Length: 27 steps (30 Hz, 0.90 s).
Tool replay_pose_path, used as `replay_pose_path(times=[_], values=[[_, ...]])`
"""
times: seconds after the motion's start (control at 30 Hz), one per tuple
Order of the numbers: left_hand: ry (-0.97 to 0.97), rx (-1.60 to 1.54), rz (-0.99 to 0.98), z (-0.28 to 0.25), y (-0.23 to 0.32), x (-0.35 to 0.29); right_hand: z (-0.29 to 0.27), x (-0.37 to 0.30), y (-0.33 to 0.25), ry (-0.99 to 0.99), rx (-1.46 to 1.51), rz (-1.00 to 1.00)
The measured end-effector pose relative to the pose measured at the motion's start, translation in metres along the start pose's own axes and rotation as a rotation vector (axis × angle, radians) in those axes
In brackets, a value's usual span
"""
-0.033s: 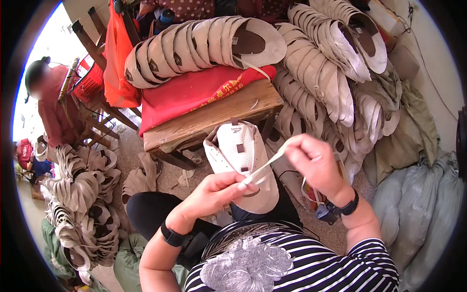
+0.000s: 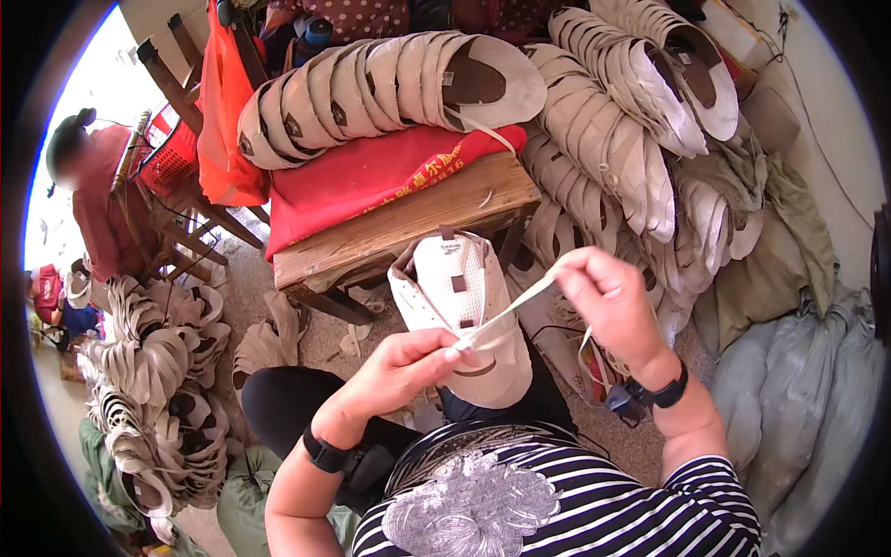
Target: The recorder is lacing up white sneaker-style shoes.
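A beige and white shoe upper [image 2: 501, 376] rests on my lap in the middle, its pale mesh tongue pointing away from me. Over its front part stretches a cream shoelace [image 2: 522, 300], drawn between my two hands. My left hand [image 2: 394, 369] is closed, pinching the lace low on the upper, where the lace bunches at the fingertips. Up and to the right, my right hand [image 2: 613, 306] pinches the lace between thumb and fingers. A loose end of lace hangs below that hand, beside a dark object near the wrist. Both wrists wear dark bands.
A low wooden bench [image 2: 408, 223] ahead carries a red cloth [image 2: 362, 181] and a row of nested shoe uppers [image 2: 371, 93]. More uppers [image 2: 603, 139] are heaped at the right and left [image 2: 153, 362]. Grey-green sacks [image 2: 789, 408] lie at right. A person [image 2: 97, 195] sits far left.
My right hand has moved slightly up and to the right, and the lace between my hands looks longer and straighter. My left hand and the upper have barely shifted.
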<state>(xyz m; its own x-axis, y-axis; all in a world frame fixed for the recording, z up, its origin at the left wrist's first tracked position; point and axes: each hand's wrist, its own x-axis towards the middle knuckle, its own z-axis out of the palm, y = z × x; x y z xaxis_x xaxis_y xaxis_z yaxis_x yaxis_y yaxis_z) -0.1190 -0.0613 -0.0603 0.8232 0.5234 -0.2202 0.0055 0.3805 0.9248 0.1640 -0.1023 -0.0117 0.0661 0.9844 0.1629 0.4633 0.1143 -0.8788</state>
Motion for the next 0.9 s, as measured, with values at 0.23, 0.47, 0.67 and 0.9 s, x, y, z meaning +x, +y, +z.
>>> replay_pose_path(times=[0.23,0.47,0.67,0.9], values=[[0.068,0.823,0.471,-0.027,-0.003,-0.013,-0.043,0.0,0.064,0.316,-0.851,-0.015],[0.198,0.19,-0.062,0.004,-0.001,-0.011,-0.04,0.004,0.089,0.09,-0.978,-0.143],[0.249,0.335,0.133,0.027,0.001,0.024,0.057,-0.015,0.001,-0.412,0.229,-0.02],[1.048,1.374,0.743,-0.024,0.013,0.067,0.067,0.003,0.031,-0.228,0.188,0.049]])
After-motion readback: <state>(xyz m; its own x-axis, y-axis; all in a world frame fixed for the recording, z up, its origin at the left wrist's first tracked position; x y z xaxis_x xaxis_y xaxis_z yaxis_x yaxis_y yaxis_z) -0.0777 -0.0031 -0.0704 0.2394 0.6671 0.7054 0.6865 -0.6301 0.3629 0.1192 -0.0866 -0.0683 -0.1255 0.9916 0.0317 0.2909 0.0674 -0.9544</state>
